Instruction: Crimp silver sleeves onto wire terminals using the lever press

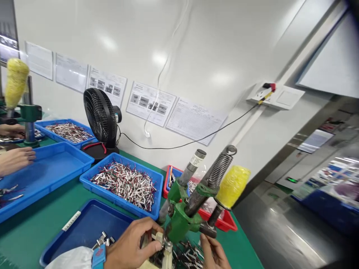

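My left hand (131, 243), with a blue band at the wrist, is closed at the foot of a green hand press (179, 220). Its thumb and fingers come together beside a cream-coloured fixture (167, 257) under the press; whatever they grip is hidden. My right hand (214, 254) is low on the other side, fingers drawn together just under the lever's metal hub (208, 229). I cannot make out what it holds. Between the hands lies a pile of thin wired parts (189, 256). The lever has a yellow-wrapped handle (233, 186).
A dark blue tray (92, 209) holds several small metal cylinders (102, 239). Behind it, a blue bin (84, 177) is full of wired parts. A black fan (99, 116) and red bins (224, 224) stand nearby. At left, a co-worker's hands (17, 160) reach over another blue tray (61, 160).
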The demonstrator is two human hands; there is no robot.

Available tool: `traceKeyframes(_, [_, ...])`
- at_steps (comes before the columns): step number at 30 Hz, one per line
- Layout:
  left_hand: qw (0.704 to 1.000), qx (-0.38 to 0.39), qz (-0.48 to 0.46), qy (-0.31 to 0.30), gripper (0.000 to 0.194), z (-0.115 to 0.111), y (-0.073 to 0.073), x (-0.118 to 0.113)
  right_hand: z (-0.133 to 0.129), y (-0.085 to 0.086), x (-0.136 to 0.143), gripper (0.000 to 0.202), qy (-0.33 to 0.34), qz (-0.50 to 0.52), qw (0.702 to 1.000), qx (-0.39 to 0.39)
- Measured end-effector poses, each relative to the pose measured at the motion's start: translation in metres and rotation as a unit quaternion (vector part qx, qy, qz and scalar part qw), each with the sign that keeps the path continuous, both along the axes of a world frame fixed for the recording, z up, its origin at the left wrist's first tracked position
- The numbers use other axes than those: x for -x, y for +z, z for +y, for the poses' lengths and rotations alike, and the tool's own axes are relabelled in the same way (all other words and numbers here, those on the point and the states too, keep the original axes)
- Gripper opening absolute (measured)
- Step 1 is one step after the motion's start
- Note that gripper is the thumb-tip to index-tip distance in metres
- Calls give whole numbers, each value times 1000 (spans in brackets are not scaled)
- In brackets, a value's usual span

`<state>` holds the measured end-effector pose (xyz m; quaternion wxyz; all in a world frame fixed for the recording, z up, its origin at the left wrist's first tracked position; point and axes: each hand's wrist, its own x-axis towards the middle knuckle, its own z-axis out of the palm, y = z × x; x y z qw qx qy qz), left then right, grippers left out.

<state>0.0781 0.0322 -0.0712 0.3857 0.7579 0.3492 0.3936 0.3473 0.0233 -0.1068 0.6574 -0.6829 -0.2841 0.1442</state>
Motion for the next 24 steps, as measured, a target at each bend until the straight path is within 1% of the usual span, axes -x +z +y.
traceKeyframes(2, [1000,-9,-1,-4,24,0,0,2,-3,14,7,60,40,-35,998,-26])
traceKeyframes(4, [1000,-20,2,-11,25,2,-1,3,-5,28,14,59,78,-76,994,-29])
traceKeyframes(6, [999,-32,5,-14,25,4,-2,3,-3,39,17,57,89,-120,989,-18])
traceKeyframes(8, [999,-40,7,-18,26,6,-2,3,1,45,18,55,77,-163,984,-1])
traceKeyframes(10, [999,-46,7,-20,25,8,-2,3,7,45,17,51,52,-190,980,12])
traceKeyframes(12, [999,-51,4,-21,25,8,-1,3,14,38,19,41,40,-209,977,31])
traceKeyframes(14, [998,-57,0,-21,25,7,0,3,20,29,22,27,54,-217,973,60])
traceKeyframes(15, [998,-59,-2,-22,25,7,0,3,22,25,23,24,62,-219,971,75])
traceKeyframes(18, [998,-55,-2,-34,25,8,0,4,22,21,23,30,65,-223,968,94])
traceKeyframes(20, [998,-52,-3,-38,24,8,-1,4,17,25,21,38,65,-225,968,87])
traceKeyframes(24, [998,-49,-9,-29,25,8,-4,3,5,35,17,55,104,-227,966,71])
